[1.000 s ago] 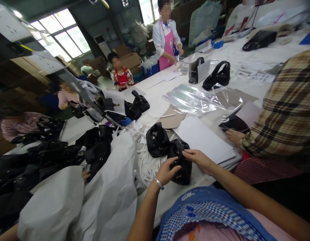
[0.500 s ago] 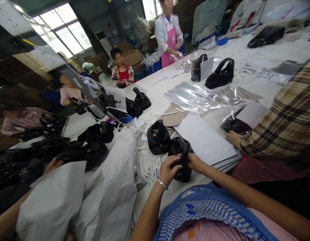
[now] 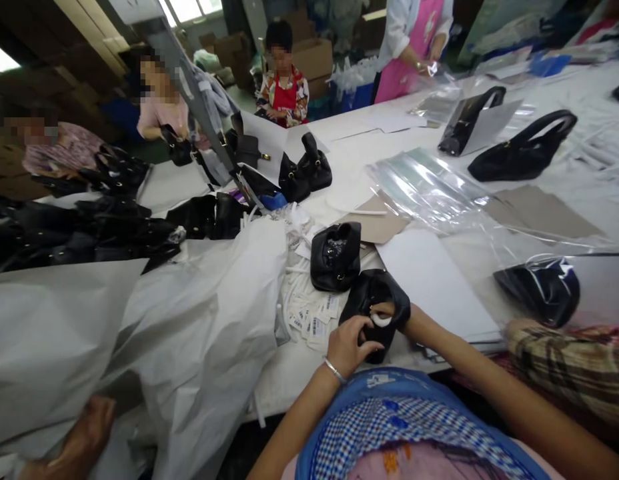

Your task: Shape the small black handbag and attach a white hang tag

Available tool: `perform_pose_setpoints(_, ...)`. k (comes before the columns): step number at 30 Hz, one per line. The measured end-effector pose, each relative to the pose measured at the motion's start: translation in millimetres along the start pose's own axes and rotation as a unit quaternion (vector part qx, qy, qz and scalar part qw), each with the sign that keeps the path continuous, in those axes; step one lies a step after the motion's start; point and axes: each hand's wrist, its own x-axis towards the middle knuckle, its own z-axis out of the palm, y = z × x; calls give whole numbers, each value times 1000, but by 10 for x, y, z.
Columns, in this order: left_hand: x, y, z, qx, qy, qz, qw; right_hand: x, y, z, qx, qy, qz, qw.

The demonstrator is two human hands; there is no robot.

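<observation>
A black handbag (image 3: 359,300) stands on the white table before me, its handle toward the right. My left hand (image 3: 352,343) is at its near left side, thumb and fingers curved round the edge of the opening. Through the handle reaches my right hand (image 3: 389,312), its fingers partly hidden in the bag beside a small white ring-shaped piece (image 3: 381,321). Just behind stands a second black handbag (image 3: 334,263), open at the top. White tags (image 3: 317,327) with barcodes lie to the left of the bags.
White sheets (image 3: 434,287) are stacked at the right, with clear plastic sleeves (image 3: 424,190) and brown card (image 3: 544,210) beyond. Large pale wrapping (image 3: 204,320) and a pile of black bags (image 3: 79,230) fill the left. Another person's hand (image 3: 92,420) is at lower left; a plaid sleeve (image 3: 564,367) at right.
The view has turned and dipped. My right hand has moved into the bag's opening, and the white ring-shaped piece now shows. The co-worker's plaid sleeve has moved lower.
</observation>
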Motion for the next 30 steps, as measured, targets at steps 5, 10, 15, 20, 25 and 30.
perform_pose_setpoints(5,-25,-68,54,-1,32,1,999,-64,-130,13,4,-35,12,999)
perform_pose_setpoints(10,-6,-87,54,-13,31,-2,999,-5,-154,-115,-9,-126,-23,992)
perform_pose_setpoints(15,42,-72,-4,-12,5,21,1000,61,-149,-198,-30,-194,-90,976)
perform_pose_setpoints(20,75,35,-128,-35,14,35,999,-81,-215,-265,-12,-75,51,996)
perform_pose_setpoints(25,150,217,-126,-77,-42,24,996,-384,-523,-347,247,-64,138,957)
perform_pose_setpoints(30,215,211,30,-74,-41,36,996,-426,-681,-130,399,39,125,907)
